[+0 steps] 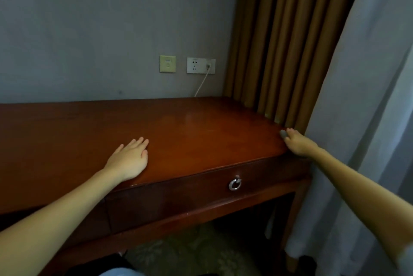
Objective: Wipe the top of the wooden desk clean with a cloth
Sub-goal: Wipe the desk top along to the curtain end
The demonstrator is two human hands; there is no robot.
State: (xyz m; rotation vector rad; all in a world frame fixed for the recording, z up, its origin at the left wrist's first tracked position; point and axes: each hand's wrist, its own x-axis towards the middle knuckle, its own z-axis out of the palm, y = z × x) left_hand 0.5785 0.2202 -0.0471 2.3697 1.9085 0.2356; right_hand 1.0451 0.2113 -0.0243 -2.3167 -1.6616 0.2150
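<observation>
The reddish-brown wooden desk [190, 128] fills the middle of the view. My left hand [130, 159] rests flat on its top near the front edge, fingers straight. My right hand [298, 142] is at the desk's right front corner, beside the curtains. It holds a small grey cloth [283, 134], only a bit of which shows beyond the fingers, against the desk's right edge.
A drawer with a metal ring pull [234, 184] runs under the top. Brown curtains [286, 40] and a grey curtain [366, 96] hang at the right. Wall sockets [201, 65] with a white cable [202, 83] sit behind the desk. Patterned carpet [190, 251] lies below.
</observation>
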